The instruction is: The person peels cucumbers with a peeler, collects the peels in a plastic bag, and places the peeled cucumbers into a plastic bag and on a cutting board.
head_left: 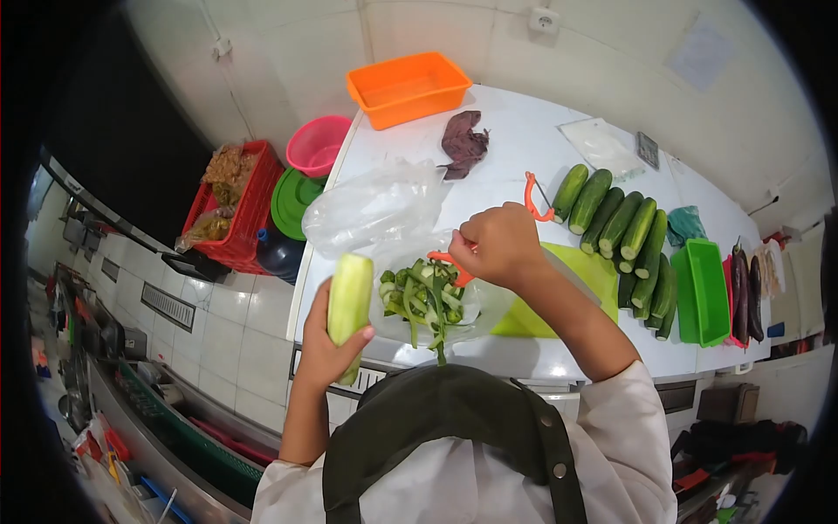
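Note:
A mostly peeled, pale green cucumber [350, 301] stands nearly upright in my left hand [327, 349], whose fingers are wrapped round its lower part. My right hand [499, 244] is closed on an orange peeler [463, 276], held to the right of the cucumber and apart from it. Below the peeler, green peelings and cucumber ends [423, 297] lie in a clear plastic bag [489, 306], with some strips hanging toward the table's front edge. A second orange peeler [546, 215] lies beside a row of unpeeled cucumbers [611, 223] on the right.
A yellow-green cutting board [594, 271] lies under my right forearm. Behind are an orange tub [410, 92], a dark crumpled cloth [464, 144] and a clear plastic bag [371, 210]. A green basket [701, 293] stands right; a red crate [240, 210] is left of the table.

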`<action>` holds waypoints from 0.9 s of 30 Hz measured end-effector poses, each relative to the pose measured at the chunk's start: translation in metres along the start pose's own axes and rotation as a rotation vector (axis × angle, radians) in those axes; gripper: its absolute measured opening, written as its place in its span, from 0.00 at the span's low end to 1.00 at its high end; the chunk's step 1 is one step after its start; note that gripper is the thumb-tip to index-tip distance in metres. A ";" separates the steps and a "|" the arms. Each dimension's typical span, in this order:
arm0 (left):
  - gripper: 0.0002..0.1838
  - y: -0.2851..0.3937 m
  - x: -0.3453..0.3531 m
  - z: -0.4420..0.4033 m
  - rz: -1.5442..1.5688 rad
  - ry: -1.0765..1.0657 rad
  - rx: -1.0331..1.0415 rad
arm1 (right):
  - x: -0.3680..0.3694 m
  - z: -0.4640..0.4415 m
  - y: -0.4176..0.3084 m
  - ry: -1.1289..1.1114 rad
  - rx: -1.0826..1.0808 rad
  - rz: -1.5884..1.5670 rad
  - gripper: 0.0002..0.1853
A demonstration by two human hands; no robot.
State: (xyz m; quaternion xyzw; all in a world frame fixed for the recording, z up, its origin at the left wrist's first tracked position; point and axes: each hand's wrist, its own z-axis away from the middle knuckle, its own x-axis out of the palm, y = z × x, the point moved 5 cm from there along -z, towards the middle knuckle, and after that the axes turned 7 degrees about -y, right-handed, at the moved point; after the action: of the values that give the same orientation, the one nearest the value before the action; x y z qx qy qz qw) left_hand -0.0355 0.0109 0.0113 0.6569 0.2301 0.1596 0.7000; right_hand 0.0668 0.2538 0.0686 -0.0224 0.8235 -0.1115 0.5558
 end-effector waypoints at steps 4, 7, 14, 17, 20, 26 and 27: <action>0.51 0.014 0.025 -0.025 -0.184 0.216 0.206 | 0.000 0.003 -0.021 -0.024 0.011 0.083 0.15; 0.52 0.025 0.052 -0.044 -0.280 0.267 0.175 | -0.009 0.007 -0.042 0.048 -0.022 0.116 0.15; 0.48 0.008 0.042 -0.056 -0.266 0.308 0.166 | -0.016 0.017 -0.028 0.062 0.040 0.177 0.16; 0.47 0.003 0.039 -0.058 -0.222 0.291 0.128 | -0.014 0.016 -0.025 0.089 0.048 0.142 0.15; 0.42 -0.001 0.033 -0.061 -0.139 0.281 0.132 | -0.026 0.016 -0.025 0.269 0.034 0.067 0.17; 0.31 0.036 -0.018 -0.091 0.166 0.296 0.373 | -0.053 0.053 0.048 0.292 0.571 -0.383 0.22; 0.32 0.050 -0.025 -0.101 0.185 0.299 0.474 | -0.050 0.063 0.060 0.310 0.612 -0.429 0.22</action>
State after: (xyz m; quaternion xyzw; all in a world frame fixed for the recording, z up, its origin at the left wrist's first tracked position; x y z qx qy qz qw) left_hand -0.1061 0.0876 0.0610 0.7896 0.3007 0.2594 0.4677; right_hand 0.1488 0.3103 0.0795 -0.0103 0.8030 -0.4671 0.3700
